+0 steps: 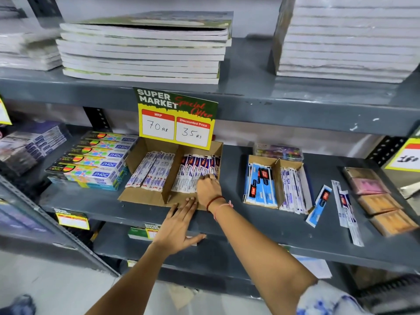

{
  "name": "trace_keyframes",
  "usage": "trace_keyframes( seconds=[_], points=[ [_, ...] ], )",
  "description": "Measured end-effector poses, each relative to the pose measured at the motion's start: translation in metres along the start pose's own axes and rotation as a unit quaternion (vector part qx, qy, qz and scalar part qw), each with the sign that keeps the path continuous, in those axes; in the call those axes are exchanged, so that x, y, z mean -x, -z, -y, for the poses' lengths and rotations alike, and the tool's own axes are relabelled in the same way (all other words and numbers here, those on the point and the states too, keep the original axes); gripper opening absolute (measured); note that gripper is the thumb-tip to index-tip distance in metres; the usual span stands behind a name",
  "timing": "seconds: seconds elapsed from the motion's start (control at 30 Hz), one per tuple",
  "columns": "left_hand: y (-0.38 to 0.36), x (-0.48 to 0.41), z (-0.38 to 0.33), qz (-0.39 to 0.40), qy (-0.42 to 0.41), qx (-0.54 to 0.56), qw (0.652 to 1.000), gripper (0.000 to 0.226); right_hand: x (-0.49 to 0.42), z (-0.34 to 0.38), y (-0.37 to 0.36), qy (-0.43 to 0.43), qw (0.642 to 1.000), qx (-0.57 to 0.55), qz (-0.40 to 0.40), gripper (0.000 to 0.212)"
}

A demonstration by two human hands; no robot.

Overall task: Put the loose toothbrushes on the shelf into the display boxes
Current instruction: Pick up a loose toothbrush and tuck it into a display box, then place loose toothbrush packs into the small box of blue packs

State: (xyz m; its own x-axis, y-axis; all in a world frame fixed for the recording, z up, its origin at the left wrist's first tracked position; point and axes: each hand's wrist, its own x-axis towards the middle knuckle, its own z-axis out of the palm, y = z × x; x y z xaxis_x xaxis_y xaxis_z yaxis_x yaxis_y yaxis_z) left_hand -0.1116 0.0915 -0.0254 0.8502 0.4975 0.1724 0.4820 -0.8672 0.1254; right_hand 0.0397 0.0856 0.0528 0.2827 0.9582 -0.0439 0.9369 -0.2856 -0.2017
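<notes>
Centre frame: right hand [208,187] pinches toothbrush packs [193,176] inside display box [145,194]; left hand [179,221] flat, braces box. Advice: seat packs upright, aligned.

right hand [208,188] in display box [145,195], loose toothbrushes [346,206]

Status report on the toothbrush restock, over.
Right hand in left box, fingers on packs. Left hand flat on shelf edge. Loose toothbrushes remain beside right box. Nothing blocking.

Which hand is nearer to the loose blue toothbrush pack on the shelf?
Right. The right hand is in the left display box, nearer to the blue toothbrush pack; the left hand lies further left.
</notes>
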Motion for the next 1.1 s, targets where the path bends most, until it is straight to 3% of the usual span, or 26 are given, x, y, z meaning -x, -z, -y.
trace_keyframes(
  seconds=[0.2,0.43,0.73,0.93,1.1],
  points=[
    [0.000,-0.001,-0.004,-0.024,-0.010,0.008,1.000,0.088,0.018,-0.009,0.018,0.027,0.997,-0.052,-0.050,0.040],
    [-0.001,-0.023,-0.040,-0.033,-0.074,0.020,0.997,0.083,0.054,-0.058,0.054,-0.001,0.972,-0.138,-0.192,0.033],
    [-0.010,-0.038,-0.073,-0.002,-0.079,-0.021,0.997,0.085,0.114,-0.172,0.076,-0.239,0.915,-0.179,-0.272,0.018],
    [-0.013,-0.033,-0.071,0.011,-0.053,-0.032,0.998,0.088,0.134,-0.229,0.057,-0.414,0.866,-0.179,-0.214,0.020],
    [-0.014,-0.035,-0.075,0.028,-0.043,-0.037,0.998,0.091,0.134,-0.229,0.048,-0.484,0.832,-0.215,-0.164,0.032]
  ],
)
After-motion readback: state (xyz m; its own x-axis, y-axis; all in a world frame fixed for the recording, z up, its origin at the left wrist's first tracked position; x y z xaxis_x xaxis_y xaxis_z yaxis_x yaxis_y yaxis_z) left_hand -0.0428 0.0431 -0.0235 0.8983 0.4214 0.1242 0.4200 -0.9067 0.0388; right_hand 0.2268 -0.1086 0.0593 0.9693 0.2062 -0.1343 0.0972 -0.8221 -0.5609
